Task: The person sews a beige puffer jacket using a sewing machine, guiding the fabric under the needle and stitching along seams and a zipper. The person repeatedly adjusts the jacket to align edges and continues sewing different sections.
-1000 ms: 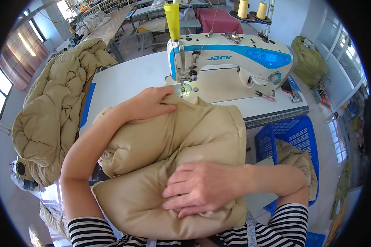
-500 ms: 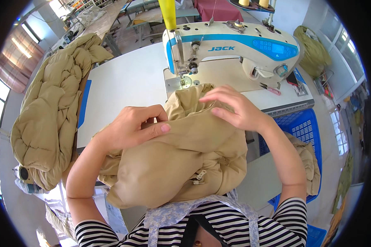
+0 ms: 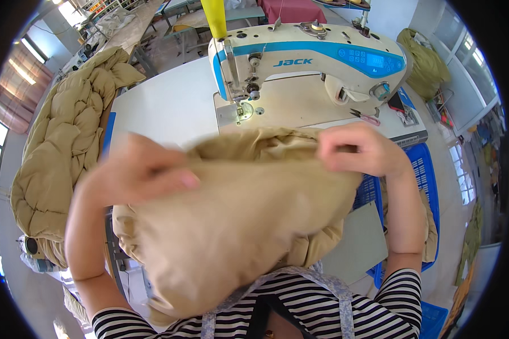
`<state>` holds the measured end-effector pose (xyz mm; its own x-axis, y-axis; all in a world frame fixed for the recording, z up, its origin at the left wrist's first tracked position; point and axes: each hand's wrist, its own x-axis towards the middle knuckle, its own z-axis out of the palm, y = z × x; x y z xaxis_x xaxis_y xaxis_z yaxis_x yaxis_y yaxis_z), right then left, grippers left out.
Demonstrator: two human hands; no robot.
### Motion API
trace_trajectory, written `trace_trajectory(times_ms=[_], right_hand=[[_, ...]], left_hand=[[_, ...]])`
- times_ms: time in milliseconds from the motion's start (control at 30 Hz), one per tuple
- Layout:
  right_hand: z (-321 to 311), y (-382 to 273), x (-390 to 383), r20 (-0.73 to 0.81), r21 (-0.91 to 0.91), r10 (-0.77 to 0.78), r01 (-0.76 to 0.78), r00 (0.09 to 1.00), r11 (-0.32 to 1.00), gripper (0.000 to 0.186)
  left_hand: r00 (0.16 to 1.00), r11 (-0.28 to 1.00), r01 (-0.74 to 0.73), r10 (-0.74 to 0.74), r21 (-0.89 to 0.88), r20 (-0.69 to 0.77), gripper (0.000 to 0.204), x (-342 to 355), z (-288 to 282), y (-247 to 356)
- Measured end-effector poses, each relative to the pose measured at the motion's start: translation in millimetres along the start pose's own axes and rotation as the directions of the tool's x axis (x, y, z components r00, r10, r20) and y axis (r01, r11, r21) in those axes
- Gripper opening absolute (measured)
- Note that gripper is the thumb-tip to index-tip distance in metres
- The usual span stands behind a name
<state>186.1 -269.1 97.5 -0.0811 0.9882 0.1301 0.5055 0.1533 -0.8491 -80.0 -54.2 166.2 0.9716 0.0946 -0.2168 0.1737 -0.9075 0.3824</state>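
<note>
A tan padded jacket (image 3: 237, 209) is stretched between my hands, over my lap and the table's front edge. Motion smears its cloth, and no zip shows on it now. My left hand (image 3: 138, 172) is blurred, its thumb over the upper left of the cloth and its fingers closed on the edge. At the upper right, my right hand (image 3: 362, 150) pinches the same edge between thumb and curled fingers. Just beyond the cloth stands a white and blue sewing machine (image 3: 300, 59); its needle plate (image 3: 244, 111) is bare of fabric.
More tan padded garments (image 3: 68, 135) are heaped on the left. Pink-handled snips (image 3: 366, 117) lie on the machine table (image 3: 158, 107) at right. Below them, a blue plastic basket (image 3: 427, 169) holds tan cloth. An olive sack (image 3: 423, 62) stands at the far right.
My hands have moved apart and spread the jacket wider, its top edge pulled out between them. The zip pull seen before is out of sight. The view has shifted slightly.
</note>
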Motion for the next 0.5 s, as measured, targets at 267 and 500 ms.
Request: trace_trajectory(times_ms=[267,500], right_hand=[[31,29,41,-0.095,-0.225,-0.133,0.109,0.987,0.968,0.023],[27,8,37,-0.122,-0.085,-0.073,0.063,0.99,0.994,0.012]], left_hand=[[0.901,0.97,0.136,-0.037,0.201,-0.432,0.026,-6,14,-38],[0.91,0.97,-0.186,0.111,-0.155,-0.4,0.018,41,58,18]])
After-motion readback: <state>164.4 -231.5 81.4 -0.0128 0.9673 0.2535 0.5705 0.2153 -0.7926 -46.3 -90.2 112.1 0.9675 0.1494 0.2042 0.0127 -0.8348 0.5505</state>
